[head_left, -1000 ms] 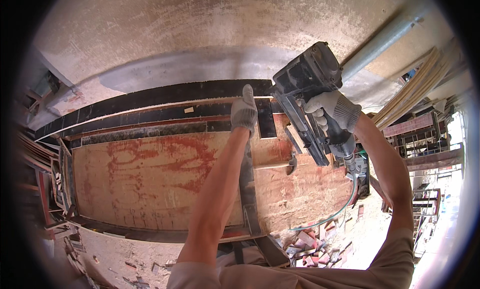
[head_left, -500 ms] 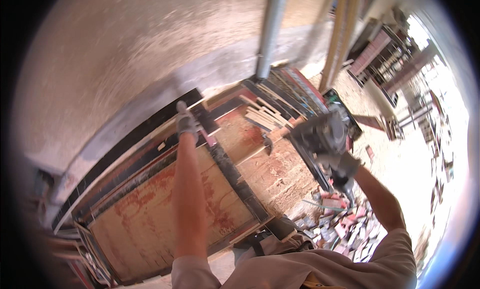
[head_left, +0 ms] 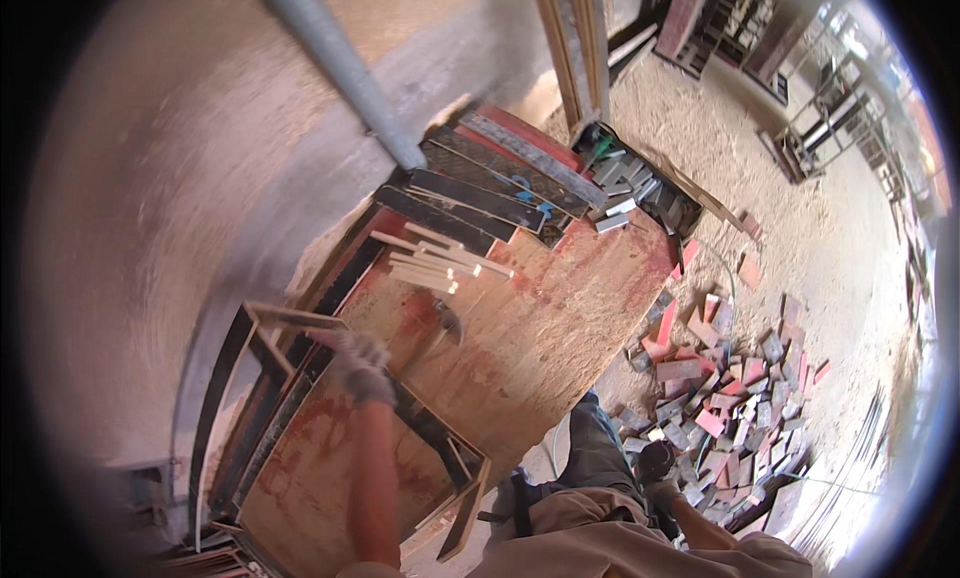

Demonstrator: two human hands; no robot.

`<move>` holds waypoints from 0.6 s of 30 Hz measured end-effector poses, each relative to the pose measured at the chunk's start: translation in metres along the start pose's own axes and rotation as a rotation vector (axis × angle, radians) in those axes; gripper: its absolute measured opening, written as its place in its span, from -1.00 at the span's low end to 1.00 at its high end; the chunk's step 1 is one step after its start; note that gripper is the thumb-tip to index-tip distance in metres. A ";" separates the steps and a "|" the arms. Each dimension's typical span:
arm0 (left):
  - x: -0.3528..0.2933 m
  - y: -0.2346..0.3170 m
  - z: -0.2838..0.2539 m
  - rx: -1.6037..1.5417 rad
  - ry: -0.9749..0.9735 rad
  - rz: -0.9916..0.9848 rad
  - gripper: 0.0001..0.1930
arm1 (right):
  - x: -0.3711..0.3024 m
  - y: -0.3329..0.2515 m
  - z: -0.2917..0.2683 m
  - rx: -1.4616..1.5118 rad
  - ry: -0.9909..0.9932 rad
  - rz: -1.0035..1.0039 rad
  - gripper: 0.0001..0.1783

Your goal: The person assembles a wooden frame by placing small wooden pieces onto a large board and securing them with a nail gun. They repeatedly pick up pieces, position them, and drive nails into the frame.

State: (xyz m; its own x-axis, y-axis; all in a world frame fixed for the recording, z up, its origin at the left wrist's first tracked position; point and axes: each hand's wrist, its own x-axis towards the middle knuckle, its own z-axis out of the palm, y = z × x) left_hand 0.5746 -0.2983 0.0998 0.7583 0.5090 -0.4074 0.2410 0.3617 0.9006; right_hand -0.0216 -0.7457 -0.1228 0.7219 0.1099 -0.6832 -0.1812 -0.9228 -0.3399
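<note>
One gloved left hand [head_left: 358, 366] rests, fingers curled, on a dark-edged wooden frame [head_left: 300, 378] lying on the red-stained plywood sheet [head_left: 530, 318].
The frame looks stiff, light and splintery, best gripped at its rail; a hammer [head_left: 440, 328] lies just beyond the fingers. The right hand's grip cannot be told.

Gloved left hand [head_left: 358, 366] on plywood board [head_left: 540, 318]

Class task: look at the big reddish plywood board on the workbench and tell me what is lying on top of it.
On the plywood board lie pale wood strips, a hammer and dark planks. The gloved left hand rests on a wooden frame, covering part of it.
</note>
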 end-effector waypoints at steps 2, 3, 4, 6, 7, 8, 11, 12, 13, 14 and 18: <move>-0.025 -0.055 0.072 0.274 -0.240 -0.064 -0.65 | -0.009 0.013 0.009 0.514 -0.058 0.398 -0.82; -0.025 -0.085 0.117 0.383 -0.393 -0.046 -0.71 | -0.013 0.015 0.008 0.670 -0.062 0.541 -0.82; -0.020 -0.112 0.161 0.450 -0.561 -0.077 -0.77 | -0.014 0.015 0.004 0.765 -0.057 0.621 -0.82; -0.004 -0.172 0.253 0.771 -0.587 0.160 -0.49 | -0.013 0.012 -0.008 0.878 -0.038 0.711 -0.81; -0.002 -0.205 0.299 0.927 -0.483 0.318 -0.38 | -0.010 0.010 -0.015 0.923 -0.031 0.740 -0.81; 0.005 -0.231 0.342 1.119 -0.322 0.547 -0.23 | -0.005 0.008 -0.021 0.956 -0.021 0.755 -0.80; 0.022 -0.283 0.443 1.482 -0.136 0.335 0.19 | 0.017 0.006 -0.034 1.024 -0.006 0.789 -0.79; 0.026 -0.295 0.474 1.521 -0.084 0.196 0.32 | 0.025 0.007 -0.037 1.034 -0.004 0.795 -0.79; 0.026 -0.306 0.498 1.592 -0.060 0.161 0.36 | 0.035 0.008 -0.039 1.051 0.000 0.800 -0.78; 0.027 -0.314 0.514 1.644 0.013 0.184 0.39 | 0.043 0.010 -0.040 1.062 -0.005 0.810 -0.78; 0.040 -0.313 0.537 1.586 0.116 -0.041 0.26 | 0.069 0.019 -0.047 1.085 -0.027 0.815 -0.76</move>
State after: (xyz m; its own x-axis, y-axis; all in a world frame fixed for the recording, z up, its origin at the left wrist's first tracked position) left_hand 0.8551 -0.8105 -0.1166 0.7050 0.6010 -0.3766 0.6751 -0.7314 0.0964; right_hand 0.0562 -0.7729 -0.1462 0.1470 -0.3043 -0.9412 -0.9866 0.0230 -0.1615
